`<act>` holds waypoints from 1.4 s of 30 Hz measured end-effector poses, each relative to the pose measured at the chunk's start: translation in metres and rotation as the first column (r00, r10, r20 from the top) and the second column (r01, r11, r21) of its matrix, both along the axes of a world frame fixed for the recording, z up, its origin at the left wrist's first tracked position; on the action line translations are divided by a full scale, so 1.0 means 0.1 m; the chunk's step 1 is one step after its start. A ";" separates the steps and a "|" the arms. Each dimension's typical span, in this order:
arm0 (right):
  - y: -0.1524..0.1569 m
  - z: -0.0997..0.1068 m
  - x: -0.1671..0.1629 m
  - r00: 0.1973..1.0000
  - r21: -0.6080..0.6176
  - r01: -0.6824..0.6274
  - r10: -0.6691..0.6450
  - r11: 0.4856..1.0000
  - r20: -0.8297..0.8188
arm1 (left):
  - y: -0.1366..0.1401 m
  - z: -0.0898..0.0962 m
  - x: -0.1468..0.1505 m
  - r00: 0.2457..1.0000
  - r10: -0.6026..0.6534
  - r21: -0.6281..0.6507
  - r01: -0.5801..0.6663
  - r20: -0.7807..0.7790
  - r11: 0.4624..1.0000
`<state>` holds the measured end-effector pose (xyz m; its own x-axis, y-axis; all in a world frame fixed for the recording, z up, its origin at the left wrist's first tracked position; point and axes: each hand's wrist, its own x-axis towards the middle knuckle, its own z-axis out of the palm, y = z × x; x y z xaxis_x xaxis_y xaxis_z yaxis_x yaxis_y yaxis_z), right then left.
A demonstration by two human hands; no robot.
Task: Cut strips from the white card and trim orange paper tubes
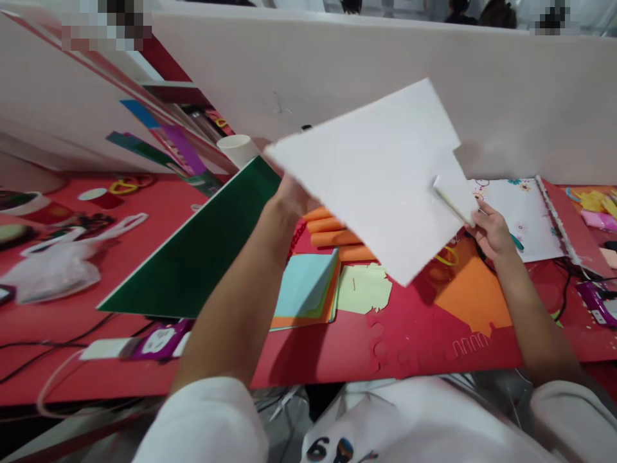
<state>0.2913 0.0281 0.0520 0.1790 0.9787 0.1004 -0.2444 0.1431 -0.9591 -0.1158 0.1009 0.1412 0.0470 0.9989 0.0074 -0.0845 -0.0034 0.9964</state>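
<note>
A large white board (366,180) with a notch in its right edge is held up at a tilt above the table. My left hand (295,195) grips its left edge, the fingers partly hidden behind it. In my right hand (492,230) a small white piece (456,193) is pinched between closed fingers, in front of the board's right side; whether it is joined to the board I cannot tell. A dark green board (207,251) leans beside and partly behind my left forearm. Below lie orange rolls (337,238), a stack of coloured paper (303,283) and a pale green cut sheet (364,287).
The red table (332,350) carries an orange sheet (475,289), a plastic bag (62,267), yellow-handled scissors (125,186) and a purple power strip (161,339) with cables. A white partition (530,96) stands behind. A decorated white sheet (535,225) lies at right.
</note>
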 end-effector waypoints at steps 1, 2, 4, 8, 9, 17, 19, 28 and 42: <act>0.02 -0.02 -0.03 0.999 0.020 0.035 -0.034 0.999 -0.021 | -0.06 -0.08 -0.01 0.998 -0.060 0.000 0.060 0.026 0.998; 0.02 -0.05 -0.07 0.998 0.036 0.059 -0.058 0.998 -0.035 | -0.13 -0.17 0.00 0.982 -0.157 0.028 0.155 0.104 0.988; 0.02 -0.10 -0.19 0.996 0.051 0.086 -0.084 0.995 -0.039 | -0.26 -0.36 0.10 0.943 -0.279 0.053 0.274 0.181 0.960; -0.04 -0.18 -0.47 0.997 0.040 0.081 -0.080 0.996 -0.024 | -0.47 -0.72 0.47 0.971 -0.159 0.182 0.127 0.178 0.975; -0.06 -0.19 -0.53 0.998 0.031 0.064 -0.064 0.997 -0.012 | -0.49 -0.80 0.54 0.980 -0.071 0.237 0.026 0.183 0.971; -0.14 -0.15 -0.52 0.991 -0.066 -0.133 0.134 0.989 0.019 | -0.40 -1.12 0.25 0.952 0.209 0.209 -0.256 0.225 0.944; -0.13 -0.16 -0.46 0.986 -0.094 -0.167 0.167 0.981 -0.013 | -0.39 -1.15 0.11 0.941 0.252 0.234 -0.304 0.227 0.923; -0.05 -0.32 -0.50 0.988 -0.057 -0.116 0.110 0.992 -0.109 | -0.44 -1.27 0.04 0.952 0.225 0.195 -0.266 0.210 0.944; -0.11 -0.20 -0.51 0.987 -0.060 -0.088 0.095 0.994 0.131 | -0.44 -1.30 0.04 0.956 0.220 0.173 -0.254 0.195 0.951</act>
<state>0.2404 0.0167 0.0322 0.0768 0.9950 0.0642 -0.1235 0.0734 -0.9896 -0.1123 0.0567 0.0107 -0.2103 0.9592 0.1892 -0.2271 -0.2362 0.9448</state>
